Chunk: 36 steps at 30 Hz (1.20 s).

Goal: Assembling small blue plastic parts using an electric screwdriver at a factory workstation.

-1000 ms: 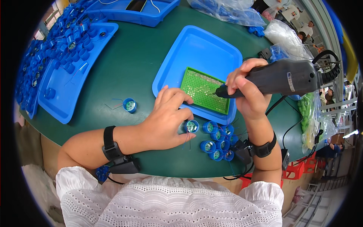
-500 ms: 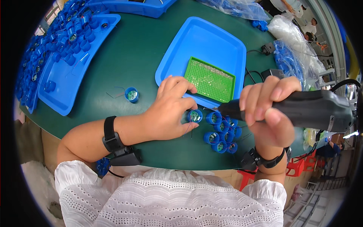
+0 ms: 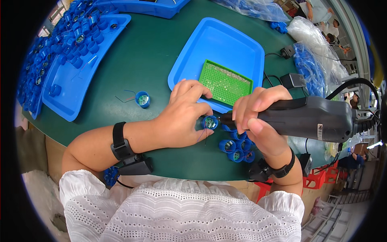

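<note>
Cup (image 3: 210,122), blue — on the green table (image 3: 145,52), between the tray (image 3: 217,42) and the table's near edge, gripped by left hand (image 3: 183,117), thumb and forefinger. Right hand (image 3: 262,119): closed round the driver (image 3: 310,117), tip at the cup's right rim. Cup cluster (image 3: 236,155) close right; lone cup (image 3: 142,99) left — open table between.

- I take this for an electronics assembly workshop.
- Along a broad dark-green counter (image 3: 151,50) I see a heap of round blue plastic cups (image 3: 34,68), some with small green circuit boards (image 3: 80,39) inside.
- A bulky black corded power tool (image 3: 302,117) and a shallow green perforated plastic tray (image 3: 203,71) look industrial.
- Bulging clear plastic bags (image 3: 316,34) and other people (image 3: 320,13) show on my right.
</note>
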{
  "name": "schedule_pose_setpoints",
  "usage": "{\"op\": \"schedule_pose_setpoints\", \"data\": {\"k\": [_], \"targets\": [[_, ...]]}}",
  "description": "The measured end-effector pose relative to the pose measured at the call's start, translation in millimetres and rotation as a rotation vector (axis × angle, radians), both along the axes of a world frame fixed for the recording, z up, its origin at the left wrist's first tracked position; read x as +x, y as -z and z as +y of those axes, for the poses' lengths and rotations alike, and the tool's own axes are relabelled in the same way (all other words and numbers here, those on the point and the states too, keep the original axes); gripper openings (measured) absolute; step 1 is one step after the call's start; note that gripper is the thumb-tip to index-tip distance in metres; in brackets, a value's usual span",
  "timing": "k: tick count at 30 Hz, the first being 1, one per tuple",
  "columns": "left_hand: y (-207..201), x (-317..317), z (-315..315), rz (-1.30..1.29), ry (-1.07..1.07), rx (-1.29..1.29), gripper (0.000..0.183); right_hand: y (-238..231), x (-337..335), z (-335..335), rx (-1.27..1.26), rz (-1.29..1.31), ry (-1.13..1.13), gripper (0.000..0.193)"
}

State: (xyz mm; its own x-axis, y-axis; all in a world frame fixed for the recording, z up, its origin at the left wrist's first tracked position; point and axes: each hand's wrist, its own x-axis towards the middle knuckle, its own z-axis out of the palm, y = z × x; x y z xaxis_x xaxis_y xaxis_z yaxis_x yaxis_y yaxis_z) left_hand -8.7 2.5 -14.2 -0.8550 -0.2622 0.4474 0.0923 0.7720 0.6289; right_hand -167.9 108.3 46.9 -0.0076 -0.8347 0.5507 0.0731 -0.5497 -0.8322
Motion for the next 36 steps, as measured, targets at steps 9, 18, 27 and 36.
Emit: {"op": "schedule_pose_setpoints", "data": {"k": [9, 18, 27, 36], "targets": [[0.1, 0.4, -0.4, -0.008, -0.001, -0.004, 0.033, 2.1, -0.4, -2.7, -0.006, 0.004, -0.004, 0.025], [1.2, 0.4, 0.1, 0.004, -0.002, -0.007, 0.034, -0.4, 3.2, -3.9, 0.02, 0.034, 0.022, 0.024], [1.3, 0.2, -0.5, 0.003, -0.003, 0.01, 0.033, -2.0, 7.5, -9.0, 0.063, 0.082, 0.084, 0.026], [0.6, 0.6, 1.2, -0.006, -0.004, 0.019, 0.032, -5.0, 9.2, -9.0, 0.097, 0.067, 0.109, 0.024]]}}
